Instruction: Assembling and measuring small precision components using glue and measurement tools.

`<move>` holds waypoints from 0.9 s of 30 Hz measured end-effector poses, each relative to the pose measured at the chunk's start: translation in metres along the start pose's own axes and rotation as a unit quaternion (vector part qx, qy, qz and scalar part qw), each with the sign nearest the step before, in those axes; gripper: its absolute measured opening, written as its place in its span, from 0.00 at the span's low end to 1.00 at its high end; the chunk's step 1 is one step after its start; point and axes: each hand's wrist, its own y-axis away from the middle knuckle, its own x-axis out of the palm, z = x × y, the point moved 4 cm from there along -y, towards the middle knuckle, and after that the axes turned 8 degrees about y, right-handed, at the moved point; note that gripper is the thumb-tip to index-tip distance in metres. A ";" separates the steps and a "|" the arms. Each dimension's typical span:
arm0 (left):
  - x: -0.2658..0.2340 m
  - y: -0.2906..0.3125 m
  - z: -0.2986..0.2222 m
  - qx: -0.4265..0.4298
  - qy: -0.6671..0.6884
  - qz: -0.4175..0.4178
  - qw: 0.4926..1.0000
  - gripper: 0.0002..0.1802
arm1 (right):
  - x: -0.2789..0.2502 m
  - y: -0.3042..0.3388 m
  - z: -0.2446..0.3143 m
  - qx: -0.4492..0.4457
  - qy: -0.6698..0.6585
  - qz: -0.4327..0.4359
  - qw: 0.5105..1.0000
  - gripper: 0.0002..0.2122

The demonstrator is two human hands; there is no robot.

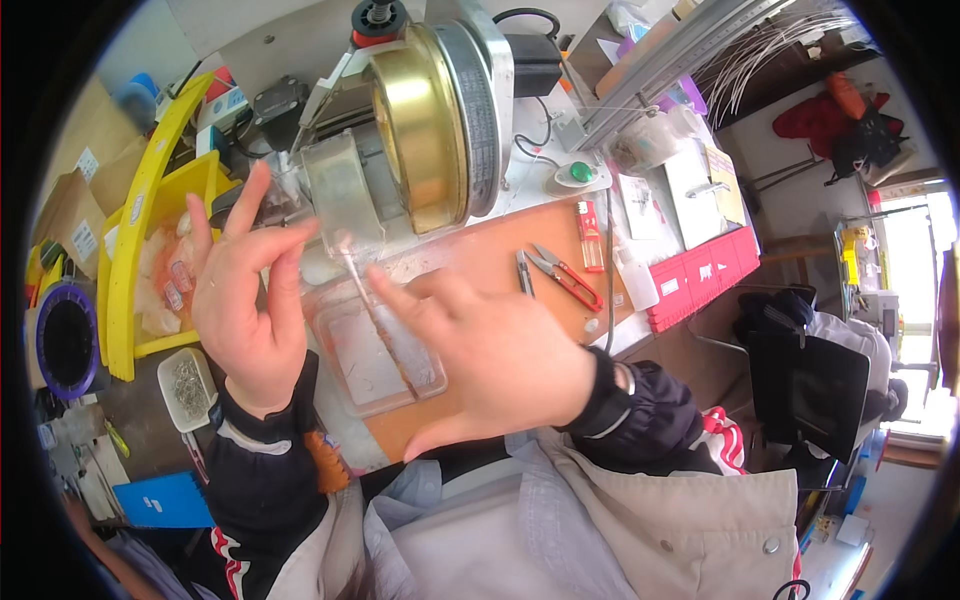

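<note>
My left hand (250, 310) is raised beside a clear plastic box-like guard (345, 190), with thumb and forefinger closed in a pinch and the other fingers lifted. Whatever lies between those fingertips is too small to make out. Slightly blurred, my right hand (510, 350) hovers over a clear shallow tray (365, 402), forefinger stretched towards the left hand and thumb spread apart. A thin stick (380, 325), pale at its upper end and brownish below, slants across the tray close to the right fingertips. I cannot tell whether a finger touches it.
Ahead stands a machine with a gold and grey wheel (425, 130) and a green button (580, 174). Red-handled snips (575, 280) and a lighter (590, 238) lie on the orange board. Left are a yellow bin (200, 335) and a dish of small metal pieces (187, 390); right, a red tray (705, 278).
</note>
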 end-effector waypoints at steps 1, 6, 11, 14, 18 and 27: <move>-0.002 0.002 0.001 -0.006 -0.007 0.004 1.000 0.05 | -0.006 0.007 -0.009 0.002 0.017 -0.023 1.000 0.39; 0.002 0.003 -0.001 -0.004 -0.017 0.010 1.000 0.05 | -0.056 0.042 -0.075 0.193 0.137 -0.199 0.951 0.24; 0.002 0.001 -0.005 0.007 -0.028 0.001 1.000 0.05 | -0.052 0.045 -0.124 0.225 0.281 -0.094 0.928 0.20; 0.001 0.003 -0.001 0.004 -0.027 -0.001 1.000 0.05 | -0.062 0.033 -0.130 0.183 0.291 -0.072 0.936 0.18; 0.007 0.006 0.004 0.003 -0.022 -0.007 1.000 0.08 | -0.069 0.040 -0.104 0.207 0.152 -0.246 0.935 0.15; 0.002 0.001 0.005 0.012 0.008 -0.005 1.000 0.08 | 0.011 0.092 -0.062 0.128 -0.008 -0.267 0.955 0.21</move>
